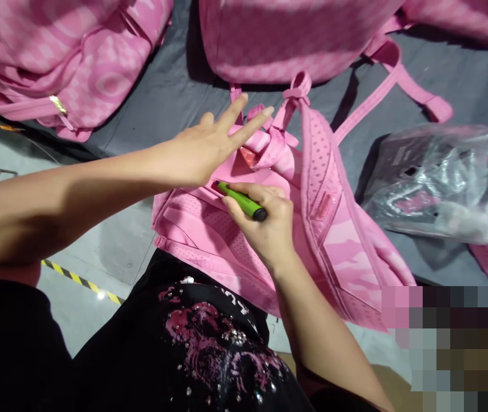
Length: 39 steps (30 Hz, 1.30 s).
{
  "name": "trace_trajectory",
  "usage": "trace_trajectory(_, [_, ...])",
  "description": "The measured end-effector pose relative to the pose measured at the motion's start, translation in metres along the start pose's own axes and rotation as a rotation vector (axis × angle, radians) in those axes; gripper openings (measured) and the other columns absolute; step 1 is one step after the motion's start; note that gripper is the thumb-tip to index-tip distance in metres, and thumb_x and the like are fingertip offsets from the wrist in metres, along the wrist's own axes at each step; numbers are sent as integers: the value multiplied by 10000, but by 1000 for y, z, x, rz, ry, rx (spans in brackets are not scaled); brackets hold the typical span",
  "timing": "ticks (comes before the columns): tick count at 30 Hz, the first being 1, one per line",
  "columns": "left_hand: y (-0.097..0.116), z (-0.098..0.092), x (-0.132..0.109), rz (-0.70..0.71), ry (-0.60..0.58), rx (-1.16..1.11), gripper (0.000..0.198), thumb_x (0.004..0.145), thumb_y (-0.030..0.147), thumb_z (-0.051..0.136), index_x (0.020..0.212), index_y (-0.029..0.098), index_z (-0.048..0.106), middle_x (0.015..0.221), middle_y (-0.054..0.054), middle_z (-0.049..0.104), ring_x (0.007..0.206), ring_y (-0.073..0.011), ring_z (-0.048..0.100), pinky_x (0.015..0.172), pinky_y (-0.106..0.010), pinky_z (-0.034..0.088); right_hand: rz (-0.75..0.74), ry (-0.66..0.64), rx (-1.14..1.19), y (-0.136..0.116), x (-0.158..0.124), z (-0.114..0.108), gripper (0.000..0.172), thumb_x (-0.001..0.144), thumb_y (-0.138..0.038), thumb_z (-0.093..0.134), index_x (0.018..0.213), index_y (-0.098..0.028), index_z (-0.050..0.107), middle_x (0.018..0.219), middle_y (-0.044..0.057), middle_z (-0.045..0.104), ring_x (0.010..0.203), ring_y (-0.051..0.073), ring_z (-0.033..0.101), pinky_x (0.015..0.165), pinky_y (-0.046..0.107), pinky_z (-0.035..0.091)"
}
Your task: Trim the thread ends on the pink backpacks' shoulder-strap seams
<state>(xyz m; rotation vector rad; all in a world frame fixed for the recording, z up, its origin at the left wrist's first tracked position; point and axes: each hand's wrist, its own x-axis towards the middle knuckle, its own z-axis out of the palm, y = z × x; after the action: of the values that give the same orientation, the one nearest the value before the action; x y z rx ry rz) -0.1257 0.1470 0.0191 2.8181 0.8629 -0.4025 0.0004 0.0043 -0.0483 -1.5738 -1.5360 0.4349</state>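
Note:
A pink backpack (252, 252) lies before me at the table's edge, its mesh back panel and shoulder strap (319, 171) facing up. My right hand (272, 229) is closed around a green marker (246, 203) with a black end. The marker's tip points left, at the pink fabric just under the left wrist; whether it touches is unclear. My left hand (205, 150) reaches across the upper part of this backpack, fingers stretched out and apart near its top straps. Nothing shows in that hand, though its palm is hidden from view.
Other pink backpacks lie on the grey-covered table (162, 103): a checkered bag (287, 40) at the back and a crumpled one (67, 63) at left. A clear plastic package (437, 189) is at right. Yellow-black tape (81, 280) marks the floor.

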Motion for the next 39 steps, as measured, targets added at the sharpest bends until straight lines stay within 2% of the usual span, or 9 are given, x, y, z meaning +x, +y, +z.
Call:
trace_trajectory(4, [2, 0, 2, -1, -7, 92, 1127, 787, 29, 600, 1638, 284, -95, 1703, -202, -18, 1307, -433, 503, 881, -467, 580, -13, 8, 3, -1, 1, 6, 177, 921, -357, 700, 1028, -231, 763, 1030, 46, 807, 885, 230, 752, 854, 411, 483])
trace_trajectory(11, [0, 2, 2, -20, 5, 21, 1138, 796, 67, 631, 1634, 343, -88, 1715, -140, -13, 1359, -420, 471, 952, -489, 569, -1, 42, -70, 5, -10, -10, 177, 914, -350, 716, 1035, -229, 761, 947, 33, 807, 831, 226, 739, 827, 394, 484])
trace_trajectory(13, [4, 2, 0, -37, 18, 8, 1149, 800, 87, 656, 1635, 326, -96, 1716, -144, -60, 1432, -436, 388, 999, -529, 547, -12, 59, -80, 6, -10, -10, 178, 904, -338, 729, 1032, -219, 763, 925, 35, 805, 817, 226, 737, 818, 393, 486])
trace_trajectory(18, [27, 4, 4, -21, 145, 111, 1104, 852, 167, 707, 1644, 256, -56, 1710, -181, -86, 1572, -461, -11, 1161, -769, 210, 0, 28, -96, 4, -6, -15, 171, 899, -325, 730, 1019, -208, 767, 919, 41, 804, 813, 227, 741, 812, 392, 511])
trace_trajectory(22, [36, 7, 14, -16, 96, 147, 912, 942, 171, 566, 1650, 263, -2, 1717, -169, -9, 1509, -451, 251, 1045, -639, 428, 40, -38, -129, 7, -6, -32, 172, 886, -308, 731, 1017, -203, 769, 927, 49, 802, 828, 238, 749, 821, 403, 534])
trace_trajectory(25, [35, 8, 18, -26, 83, 133, 949, 930, 284, 611, 1645, 302, -13, 1709, -140, 89, 1421, -434, 380, 1030, -577, 445, 69, -61, -135, 9, -7, -42, 178, 878, -292, 729, 1026, -200, 768, 943, 56, 802, 849, 246, 752, 832, 416, 543])
trace_trajectory(27, [33, 8, 17, -28, 97, 134, 958, 918, 301, 617, 1642, 318, -11, 1699, -122, 142, 1396, -417, 406, 1040, -553, 440, 81, -60, -124, 9, -9, -45, 180, 876, -288, 726, 1028, -201, 767, 945, 56, 801, 852, 247, 751, 836, 419, 549])
trace_trajectory(33, [33, 0, 8, 7, 112, 175, 829, 917, 49, 418, 1653, 252, 96, 1684, -169, 213, 1339, -409, 469, 968, -550, 489, 173, -81, -70, 6, -9, -47, 180, 867, -281, 715, 1024, -209, 766, 951, 47, 799, 856, 238, 750, 826, 402, 564])
trace_trajectory(39, [25, 1, 11, 43, 81, 122, 911, 910, 52, 516, 1650, 282, 37, 1694, -143, 165, 1372, -415, 401, 1032, -561, 430, 145, -61, -100, 4, -6, -43, 164, 882, -315, 706, 992, -212, 771, 933, 40, 799, 839, 229, 743, 821, 395, 549])
